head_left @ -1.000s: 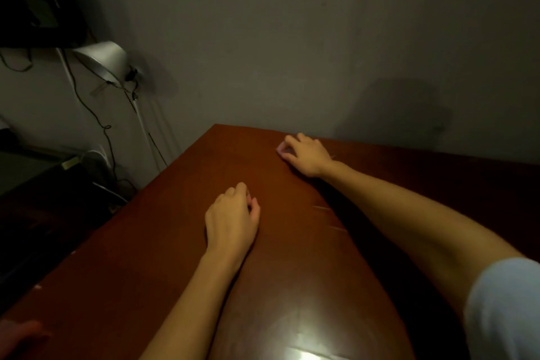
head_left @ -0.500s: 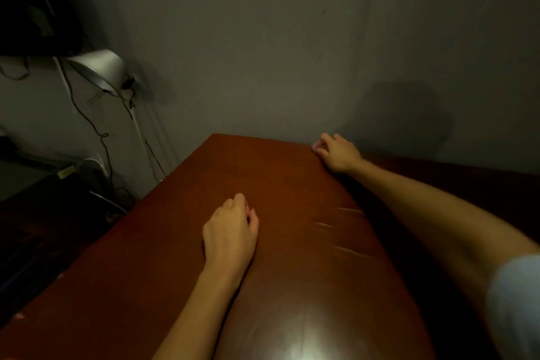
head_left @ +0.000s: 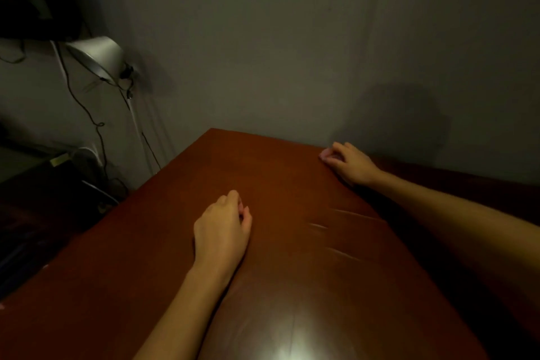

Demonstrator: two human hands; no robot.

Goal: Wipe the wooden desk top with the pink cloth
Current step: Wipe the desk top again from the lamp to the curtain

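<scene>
1. Pink cloth [head_left: 327, 156]: bunched under my right hand [head_left: 352, 165], far bench [head_left: 263, 166] edge, 1 o'clock; long axis can't tell.
2. Right fingers [head_left: 340, 147] curl round it.
3. Left hand [head_left: 220, 231]: mid-bench, loosely curled, holds nothing; cloth at its 2 o'clock, right hand nearer.

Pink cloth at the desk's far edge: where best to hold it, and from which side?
Its middle, from above on the near side: the pink cloth lies under the right hand, fingers curled, on the wooden desk top, and the wall likely blocks the far side.
</scene>
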